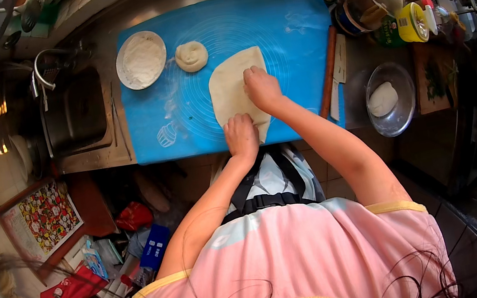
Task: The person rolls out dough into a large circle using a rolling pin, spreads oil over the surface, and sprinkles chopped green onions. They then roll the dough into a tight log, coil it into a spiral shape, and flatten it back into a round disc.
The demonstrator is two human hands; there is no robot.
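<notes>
A flat rolled-out dough sheet [228,87] lies on a blue silicone baking mat [303,86] in front of me. At its near edge my left hand [242,136] has curled fingers on the dough, the thumb side to the right. My right hand [262,88] grips the sheet's right side, fingertips bent down onto it and partly hidden. Beyond the sheet to the left sits a coiled round of dough [192,56]. Beside that stands a white bowl of flour [141,61].
A wooden rolling pin [328,72] and a knife [338,66] lie along the mat's right side. Further right are a glass bowl [395,122] holding a dough lump [383,99], a cutting board with chopped greens [434,78], and several bottles. A sink [75,112] is at the left.
</notes>
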